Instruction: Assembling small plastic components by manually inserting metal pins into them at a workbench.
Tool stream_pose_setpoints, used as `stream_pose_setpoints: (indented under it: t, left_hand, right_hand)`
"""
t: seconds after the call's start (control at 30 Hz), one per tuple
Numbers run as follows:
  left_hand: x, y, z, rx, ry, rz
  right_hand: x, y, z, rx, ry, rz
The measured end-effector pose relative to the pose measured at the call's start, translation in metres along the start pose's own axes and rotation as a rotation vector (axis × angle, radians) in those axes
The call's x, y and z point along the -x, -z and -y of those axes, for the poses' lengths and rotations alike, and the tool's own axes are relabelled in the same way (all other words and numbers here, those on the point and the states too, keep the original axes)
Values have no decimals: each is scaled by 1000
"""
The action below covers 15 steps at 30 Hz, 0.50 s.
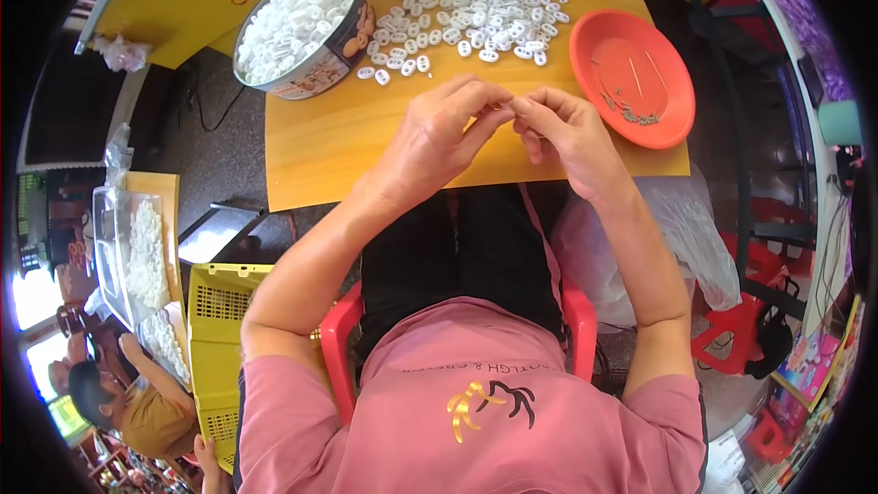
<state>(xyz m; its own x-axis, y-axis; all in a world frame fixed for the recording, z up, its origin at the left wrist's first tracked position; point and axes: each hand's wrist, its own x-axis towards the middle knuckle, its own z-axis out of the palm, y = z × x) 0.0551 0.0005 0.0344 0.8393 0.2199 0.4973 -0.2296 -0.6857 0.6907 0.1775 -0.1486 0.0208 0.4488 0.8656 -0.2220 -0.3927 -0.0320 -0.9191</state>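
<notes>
My left hand (444, 123) and my right hand (572, 133) meet over the near part of the wooden table, fingertips pinched together. Whatever they hold between them is too small and hidden to make out. Beyond them lies a loose pile of small white oval plastic pieces (498, 14) with dark holes. A round tin (315, 82) heaped with similar white pieces stands to the left of the pile. By my right hand, an orange-red plastic dish (654, 37) holds small dark metal bits (631, 115) and two thin light sticks or needles (637, 76).
Left of my chair (338, 338) is a yellow plastic crate (215, 348). Further left, another person (151, 402) sits by a tray of white pieces (148, 252). A clear plastic bag (686, 229) hangs beside the table's right front corner. Red stools (732, 334) stand at the right.
</notes>
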Motion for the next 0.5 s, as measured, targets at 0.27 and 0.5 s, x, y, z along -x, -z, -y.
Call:
stream_pose_setpoints:
  t: [0.27,0.5]
  left_hand:
    - [13,-16,13,122,411,-139]
    - [21,-18,23,263,592,-140]
  right_hand:
    - [-4,2,-14,682,514,-197]
    - [-2,1,-18,685,589,-192]
